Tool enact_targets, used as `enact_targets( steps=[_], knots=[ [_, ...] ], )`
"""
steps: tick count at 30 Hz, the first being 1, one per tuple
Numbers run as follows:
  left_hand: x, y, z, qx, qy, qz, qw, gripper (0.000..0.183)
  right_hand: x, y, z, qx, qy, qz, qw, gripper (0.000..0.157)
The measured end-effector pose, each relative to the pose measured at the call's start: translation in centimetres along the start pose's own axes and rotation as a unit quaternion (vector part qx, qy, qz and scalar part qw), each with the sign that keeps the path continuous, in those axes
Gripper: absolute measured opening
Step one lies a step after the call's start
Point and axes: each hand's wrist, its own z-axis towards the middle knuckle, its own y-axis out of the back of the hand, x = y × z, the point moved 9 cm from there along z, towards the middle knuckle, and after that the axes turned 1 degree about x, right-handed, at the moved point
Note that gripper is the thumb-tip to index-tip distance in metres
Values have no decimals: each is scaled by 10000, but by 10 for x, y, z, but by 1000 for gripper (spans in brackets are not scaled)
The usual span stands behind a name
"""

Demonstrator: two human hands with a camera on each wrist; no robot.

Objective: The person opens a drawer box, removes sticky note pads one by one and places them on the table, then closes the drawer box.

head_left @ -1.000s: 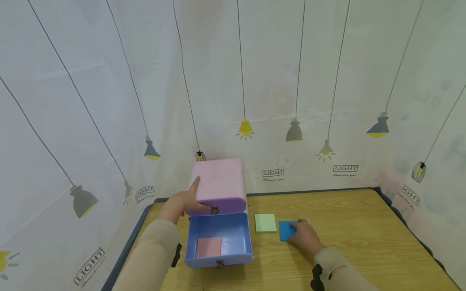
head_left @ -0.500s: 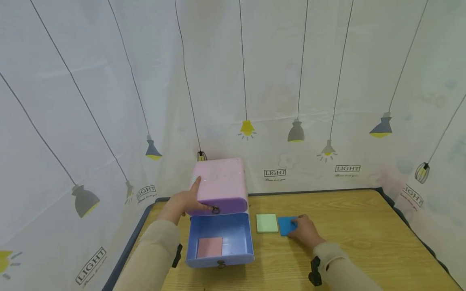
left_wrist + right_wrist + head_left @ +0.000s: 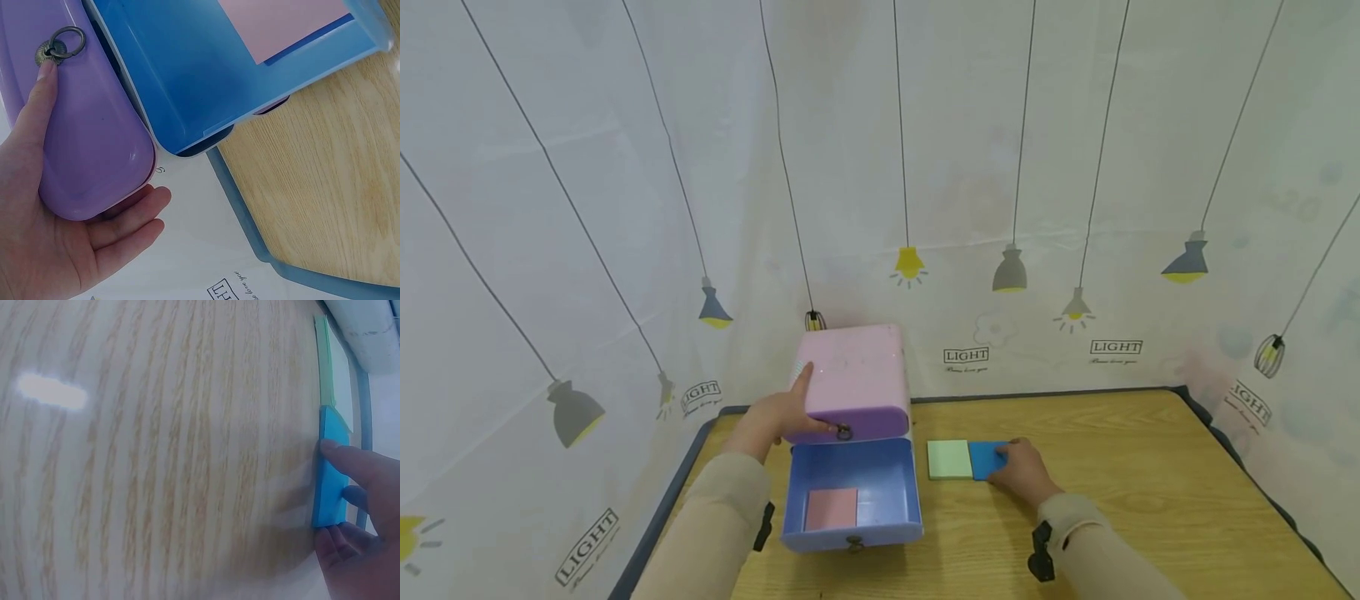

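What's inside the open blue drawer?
A pink note lies in the drawer, near its front wall, with bare blue floor beside it. What is under the note is covered, and any part of the drawer inside the pink box is hidden.

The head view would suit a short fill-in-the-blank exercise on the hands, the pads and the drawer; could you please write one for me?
1. The pad that the right hand holds is ____ in colour.
2. In the head view, the pale green pad lies to the ____ of the held one.
3. The square in the open blue drawer is ____.
4. The left hand grips the cabinet, its thumb on a front that is ____.

Missing words: blue; left; pink; purple.
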Motion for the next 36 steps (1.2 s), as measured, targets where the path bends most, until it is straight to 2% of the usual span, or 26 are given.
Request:
enact_targets(
  steps=[14, 21, 28, 32, 36],
  knots=[
    [-1, -1, 1, -51, -24, 33, 10000, 123, 3, 3, 0, 167, -12, 24, 9999, 57],
    [0, -1, 1, -89, 15, 72, 9999, 122, 11, 9, 3, 350, 121, 55, 9993, 48],
    [0, 0, 1, -49, 21, 24, 10000, 121, 46, 23, -3, 701, 306, 468, 9960, 38],
    [1, -1, 1, -39, 27, -10, 10000, 120, 72, 32, -13, 921, 439, 776, 9917, 38],
    [2, -1, 2, -47, 35, 31, 10000, 120, 100, 38, -24, 1067, 686, 847, 9883, 37]
  ],
)
